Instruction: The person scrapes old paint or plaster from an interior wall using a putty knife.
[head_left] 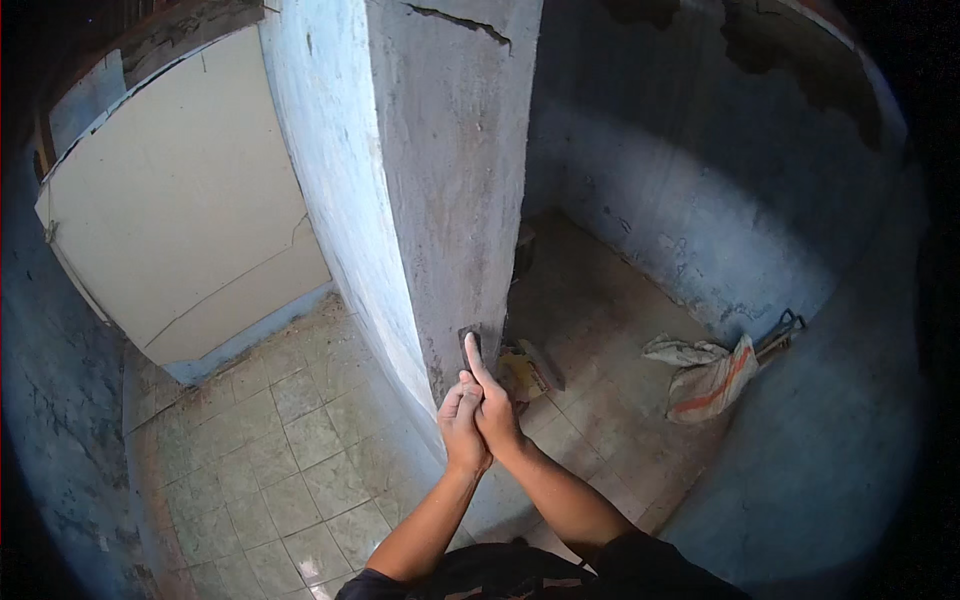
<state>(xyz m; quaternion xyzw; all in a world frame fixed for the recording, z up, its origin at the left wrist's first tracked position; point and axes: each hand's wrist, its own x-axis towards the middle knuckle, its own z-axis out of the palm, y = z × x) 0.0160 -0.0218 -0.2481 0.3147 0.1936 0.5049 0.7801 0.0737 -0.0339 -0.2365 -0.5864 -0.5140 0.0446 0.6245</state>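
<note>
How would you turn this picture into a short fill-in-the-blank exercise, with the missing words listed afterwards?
1. The extended finger on the dark tool belongs to the person's ____ hand.
2. In the picture, the beige panel is to the ____ of the pillar.
3. A jagged dark ____ has opened near the top of the pillar's grey face.

Missing words: right; left; crack.

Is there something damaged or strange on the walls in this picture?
Yes. A dark, jagged crack runs across the upper part of the grey wall end, breaking its surface. On the right, the blue wall has irregular dark patches near its top, where the coating seems missing.
</note>
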